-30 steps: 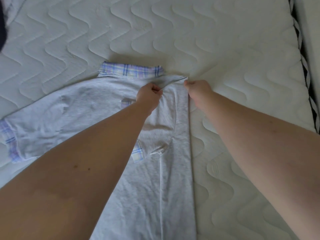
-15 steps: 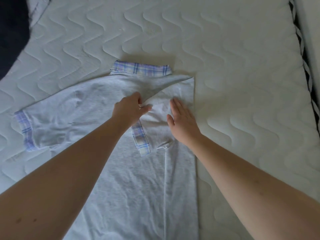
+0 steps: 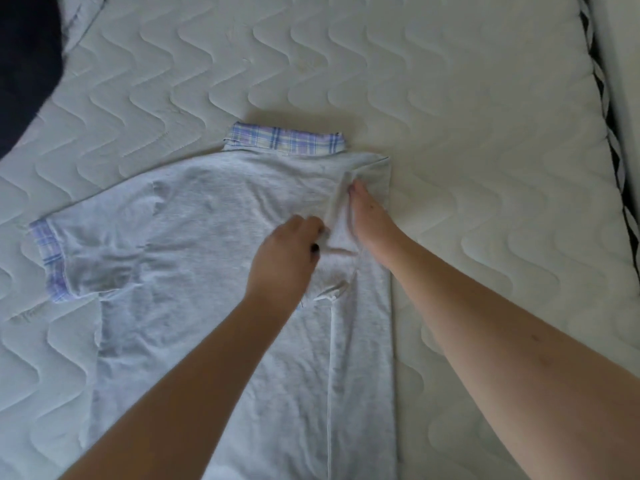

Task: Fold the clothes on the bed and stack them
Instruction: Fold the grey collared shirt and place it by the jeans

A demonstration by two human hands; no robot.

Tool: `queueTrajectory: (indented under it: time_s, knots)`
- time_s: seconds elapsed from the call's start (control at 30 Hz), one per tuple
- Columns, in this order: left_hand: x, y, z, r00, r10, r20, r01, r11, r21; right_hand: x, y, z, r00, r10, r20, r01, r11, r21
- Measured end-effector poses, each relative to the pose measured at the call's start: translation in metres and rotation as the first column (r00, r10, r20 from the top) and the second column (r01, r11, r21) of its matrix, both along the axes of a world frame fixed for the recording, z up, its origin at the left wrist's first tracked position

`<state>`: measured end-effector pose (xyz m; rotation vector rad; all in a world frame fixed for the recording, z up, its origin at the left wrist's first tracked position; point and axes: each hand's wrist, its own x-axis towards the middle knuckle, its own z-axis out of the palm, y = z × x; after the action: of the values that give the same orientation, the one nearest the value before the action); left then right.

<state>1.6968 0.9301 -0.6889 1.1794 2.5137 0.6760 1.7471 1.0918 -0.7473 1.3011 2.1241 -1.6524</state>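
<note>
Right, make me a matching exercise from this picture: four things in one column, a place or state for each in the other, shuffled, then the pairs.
Things
1. plaid collar
2. plaid sleeve cuff
3. right hand
4. dark fabric

Places or states
A. top left corner of the view
B. flat on the folded-in part of the grey shirt
C. far edge of the shirt
D. the shirt's left end

Pairs: 1-C, 2-D, 3-B, 4-A
</note>
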Motion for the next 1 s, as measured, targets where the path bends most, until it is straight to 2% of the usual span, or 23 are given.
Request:
queueTrajectory:
  time_s: [0.1,0.17,0.23,0.3,0.4,0.47,0.53,0.6,0.63,0.73,0.8,0.9,1.0]
  knots:
    - [0.033,0.005,-0.006,0.955,-0.274,-0.111,0.267,0.961,-0.080,-0.004,0.012,-0.001,0.950,-0.306,-0.063,0.278,0.920,-0.275]
    - [0.048,0.006,-0.015,0.925,-0.366,-0.106,0.351,0.927,-0.135,0.001,0.020,-0.001,0.938,-0.343,-0.039,0.312,0.889,-0.334]
    - [0.055,0.004,-0.025,0.913,-0.408,-0.023,0.392,0.890,-0.234,0.006,0.027,-0.006,0.974,-0.215,-0.065,0.191,0.946,-0.262]
    - [0.054,-0.001,-0.029,0.911,-0.408,-0.063,0.382,0.891,-0.247,0.010,0.030,-0.012,0.981,-0.150,-0.120,0.126,0.974,-0.189]
    - [0.049,-0.014,-0.035,0.930,-0.309,-0.199,0.285,0.948,-0.140,0.011,0.030,-0.016,0.955,-0.246,-0.166,0.225,0.965,-0.135]
    - [0.041,-0.021,-0.036,0.964,-0.188,-0.188,0.152,0.971,-0.187,0.005,0.027,-0.017,0.958,-0.252,-0.141,0.248,0.968,-0.044]
    - [0.033,-0.027,-0.038,0.990,-0.117,-0.080,0.093,0.963,-0.253,-0.004,0.024,-0.016,0.963,-0.249,-0.102,0.256,0.965,0.054]
    - [0.029,-0.031,-0.040,0.992,-0.080,0.102,0.101,0.968,-0.231,-0.012,0.024,-0.018,0.959,-0.274,-0.070,0.282,0.949,0.144]
    - [0.030,-0.032,-0.041,0.987,-0.081,0.139,0.108,0.975,-0.196,-0.015,0.024,-0.019,0.955,-0.292,-0.054,0.297,0.939,0.173]
    - [0.038,-0.039,-0.042,0.996,-0.035,0.078,0.038,0.999,-0.027,-0.014,0.028,-0.022,0.936,-0.348,-0.047,0.350,0.914,0.208]
    - [0.044,-0.047,-0.044,1.000,0.003,0.031,-0.003,1.000,0.019,-0.009,0.031,-0.024,0.942,-0.333,-0.040,0.332,0.909,0.250]
    - [0.049,-0.060,-0.053,0.998,-0.045,-0.033,0.044,0.999,-0.027,-0.001,0.031,-0.024,0.937,-0.343,-0.059,0.343,0.883,0.320]
    - [0.050,-0.066,-0.060,0.997,-0.067,-0.035,0.064,0.995,-0.079,0.010,0.026,-0.019,0.919,-0.369,-0.140,0.394,0.838,0.376]
